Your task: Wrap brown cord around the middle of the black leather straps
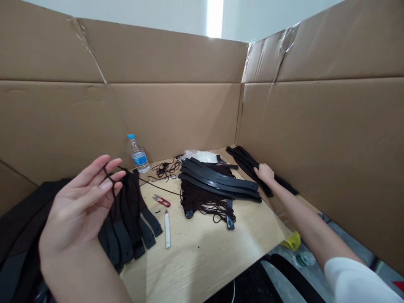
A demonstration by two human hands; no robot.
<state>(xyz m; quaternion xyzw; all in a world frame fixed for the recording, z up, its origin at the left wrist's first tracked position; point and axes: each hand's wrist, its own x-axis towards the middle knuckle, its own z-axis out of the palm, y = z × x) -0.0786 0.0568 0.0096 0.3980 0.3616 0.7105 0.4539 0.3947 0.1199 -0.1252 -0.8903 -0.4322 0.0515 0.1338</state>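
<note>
My left hand is raised at the left, palm turned toward me, pinching a thin dark cord that loops over its fingers. The cord runs right, to a tangled pile of dark brown cord on the table. Several curved black plastic strips lie across that pile. Far to the right, my right hand is closed on a bundle of long black strips along the cardboard wall; its fingertips are partly hidden. Beneath my left hand are several dark straps with flat black ends.
Red thread snips and a white pen-like tool lie on the pale table. A water bottle stands at the back left. Tall cardboard walls enclose the back and right. Yellow material shows below the table's right edge.
</note>
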